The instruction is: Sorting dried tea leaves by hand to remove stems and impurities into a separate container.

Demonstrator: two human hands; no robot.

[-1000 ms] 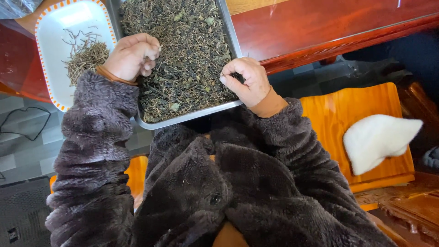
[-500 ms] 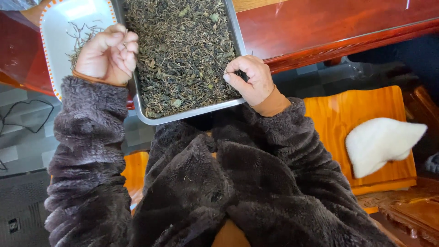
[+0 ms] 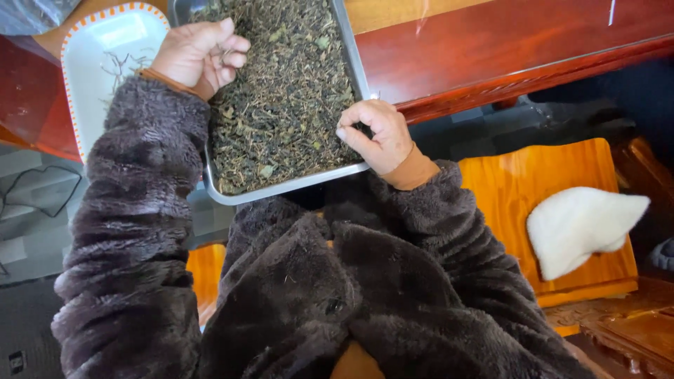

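We see only one likely package: a crumpled clear plastic bag (image 3: 31, 12) at the top left corner, greyish and glossy, lying on the red-brown table (image 3: 533, 42).

1. Coat (image 3: 337, 295): dark brown plush fleece, thick pile, filling the lower centre of the frame.
2. Sleeves: same fleece, bulky, ridged folds.
3. Inner cuffs (image 3: 414, 172): tan-orange knit at both wrists.

A metal tray (image 3: 354, 67) sits tilted over the worktop's near edge, heaped with dry, dark-green loose tea leaves (image 3: 288, 105) and pale bits. Just beside its left rim lies a white orange-edged dish (image 3: 91, 84) holding a few thin stems (image 3: 119, 64).
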